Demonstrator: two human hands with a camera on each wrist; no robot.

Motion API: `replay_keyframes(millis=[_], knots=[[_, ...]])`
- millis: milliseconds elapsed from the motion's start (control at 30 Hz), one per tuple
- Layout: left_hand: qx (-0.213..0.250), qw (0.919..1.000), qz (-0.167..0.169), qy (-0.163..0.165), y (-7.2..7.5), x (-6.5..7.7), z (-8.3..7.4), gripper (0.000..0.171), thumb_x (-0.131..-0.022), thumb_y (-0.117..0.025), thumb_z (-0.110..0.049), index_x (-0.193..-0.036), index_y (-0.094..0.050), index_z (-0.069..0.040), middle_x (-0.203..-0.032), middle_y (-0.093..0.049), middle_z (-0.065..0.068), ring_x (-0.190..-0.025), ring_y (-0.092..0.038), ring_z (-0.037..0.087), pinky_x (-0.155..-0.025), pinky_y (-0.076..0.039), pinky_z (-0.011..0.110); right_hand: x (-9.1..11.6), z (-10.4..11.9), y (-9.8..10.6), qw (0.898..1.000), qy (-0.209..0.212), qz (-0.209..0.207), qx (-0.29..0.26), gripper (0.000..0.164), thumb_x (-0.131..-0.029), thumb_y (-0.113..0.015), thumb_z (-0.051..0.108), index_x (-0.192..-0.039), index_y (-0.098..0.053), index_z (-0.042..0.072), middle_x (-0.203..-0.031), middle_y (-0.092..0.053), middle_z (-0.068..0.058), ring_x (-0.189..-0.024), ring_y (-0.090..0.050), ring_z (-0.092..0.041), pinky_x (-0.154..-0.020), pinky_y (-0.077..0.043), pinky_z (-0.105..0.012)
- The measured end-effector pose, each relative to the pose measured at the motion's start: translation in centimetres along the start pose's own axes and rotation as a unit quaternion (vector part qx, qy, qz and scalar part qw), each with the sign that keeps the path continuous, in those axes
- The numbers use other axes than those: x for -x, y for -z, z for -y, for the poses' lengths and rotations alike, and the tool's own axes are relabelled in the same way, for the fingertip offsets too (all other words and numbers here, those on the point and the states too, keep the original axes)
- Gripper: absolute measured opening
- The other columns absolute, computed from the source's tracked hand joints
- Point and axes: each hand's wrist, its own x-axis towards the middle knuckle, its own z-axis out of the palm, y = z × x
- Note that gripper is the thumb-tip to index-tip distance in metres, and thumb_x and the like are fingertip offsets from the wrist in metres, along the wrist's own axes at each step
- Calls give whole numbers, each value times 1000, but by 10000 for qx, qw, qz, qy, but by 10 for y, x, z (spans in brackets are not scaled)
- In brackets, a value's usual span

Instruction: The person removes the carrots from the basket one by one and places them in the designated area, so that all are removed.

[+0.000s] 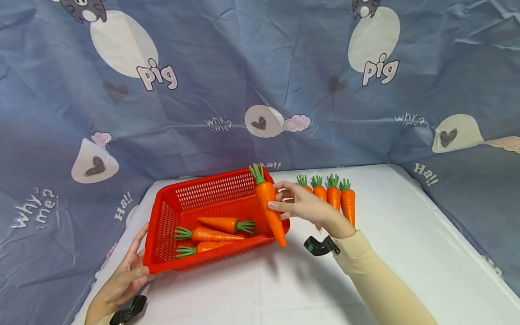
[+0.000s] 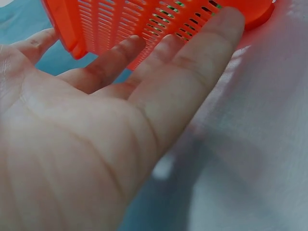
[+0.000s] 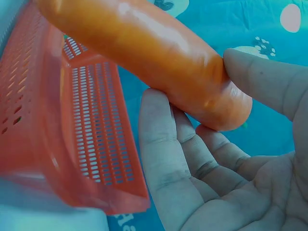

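- White flat surface (image 1: pixel 284 293): red perforated plastic basket (image 1: pixel 225 207), left.
- Right hand (image 1: pixel 300 203): pinching tapered, green-topped orange carrot (image 1: pixel 266 198) near basket.
- Left hand (image 1: pixel 127 273): fingers spread, touching basket.

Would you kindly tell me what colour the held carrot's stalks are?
Green; the stalks show best in the head view.

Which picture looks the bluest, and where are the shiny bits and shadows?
Right wrist view: strongest blue-green tint, plus a pale shiny streak along the held carrot; head view: soft shadow on the white table beside the right sleeve; left wrist view: dimmer, with the left hand partly shaded.
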Motion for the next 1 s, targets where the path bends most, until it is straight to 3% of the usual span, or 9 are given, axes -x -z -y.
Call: replay_keyframes(millis=[300,667,1000], knots=[[147,9996,134,-177,3,3,3,101,-105,-43,13,-170,11,-44,-166,-40,-10,-147,-55,14,-113,-55,43,23,-13,6,9998,28,-174,-26,53,-102,-73,19,-144,-47,0,-115,-60,-12,-96,-72,-20,-90,-66,-39],[-7,9997,-190,-130,-3,2,5,100,-105,-50,7,-171,5,-44,-162,-43,-8,-143,-59,14,-110,-57,44,49,-38,11,9991,-93,-404,14,62,-102,-75,23,-148,-42,-3,-112,-63,-13,-96,-71,-19,-90,-66,-38],[361,9990,23,-246,-1,0,5,101,-104,-48,10,-172,7,-42,-167,-39,-11,-147,-55,14,-113,-55,44,73,-63,20,9974,-327,-643,64,60,-101,-76,23,-143,-43,-5,-110,-59,-11,-90,-68,-17,-85,-63,-33]])
